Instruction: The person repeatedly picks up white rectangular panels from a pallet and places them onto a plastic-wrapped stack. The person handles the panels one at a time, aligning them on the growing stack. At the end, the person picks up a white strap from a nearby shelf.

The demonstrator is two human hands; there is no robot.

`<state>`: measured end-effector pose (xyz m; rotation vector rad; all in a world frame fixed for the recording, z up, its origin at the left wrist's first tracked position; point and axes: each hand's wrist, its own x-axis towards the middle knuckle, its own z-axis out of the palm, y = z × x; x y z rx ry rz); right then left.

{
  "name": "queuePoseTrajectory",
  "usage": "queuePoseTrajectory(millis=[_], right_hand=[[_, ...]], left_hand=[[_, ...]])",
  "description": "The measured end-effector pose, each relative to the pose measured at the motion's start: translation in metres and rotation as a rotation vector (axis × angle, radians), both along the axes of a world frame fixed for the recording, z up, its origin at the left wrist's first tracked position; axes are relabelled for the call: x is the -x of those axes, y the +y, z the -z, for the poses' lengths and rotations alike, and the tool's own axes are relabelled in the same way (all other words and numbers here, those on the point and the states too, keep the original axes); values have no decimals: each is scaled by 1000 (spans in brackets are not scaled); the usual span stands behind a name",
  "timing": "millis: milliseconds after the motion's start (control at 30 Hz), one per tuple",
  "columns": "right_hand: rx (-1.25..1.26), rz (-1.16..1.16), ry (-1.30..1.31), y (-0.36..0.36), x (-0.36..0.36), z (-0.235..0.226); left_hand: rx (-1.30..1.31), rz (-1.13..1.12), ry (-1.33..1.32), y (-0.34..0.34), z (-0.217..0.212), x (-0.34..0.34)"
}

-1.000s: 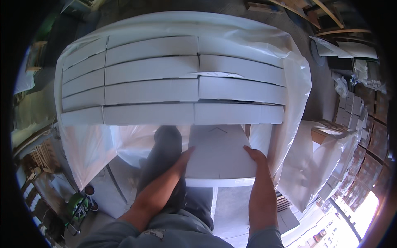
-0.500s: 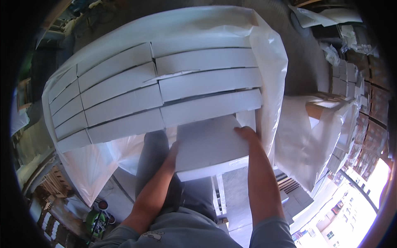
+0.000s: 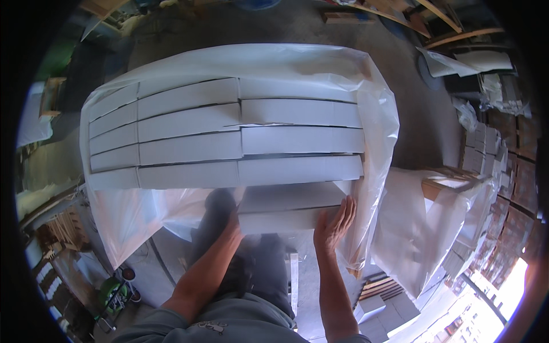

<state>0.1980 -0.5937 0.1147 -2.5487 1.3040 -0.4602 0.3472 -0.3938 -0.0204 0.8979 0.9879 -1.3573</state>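
Observation:
A flat white cardboard box lies at the near side of a stack, its far part under the overhang of the bottom visible row. My left hand is against its left front corner, gripping that side, though its fingers are partly hidden and blurred. Against the right front corner, my right hand presses with its palm, fingers stretched out and spread. Several rows of similar white boxes form the stack. Translucent plastic sheeting drapes around its far side and both ends.
To the right stands another load under a plastic cover, with wooden pieces on top. Stacked white cartons lie at the lower right near a slatted pallet. A green wheeled machine is at lower left. My leg is close beside the box.
The box has moved away from me, toward and partly beneath the stack's edge. My right hand has shifted from its right side to its front corner, fingers now spread. The view has tilted.

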Motion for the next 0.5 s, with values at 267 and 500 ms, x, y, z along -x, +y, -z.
queuePoseTrajectory(millis=[267,500], right_hand=[[211,16,-32,-42,-73,26],[344,-12,-61,-40,-74,25]], left_hand=[[21,-17,-127,-24,18,-40],[-309,157,-440,12,12,-26]])
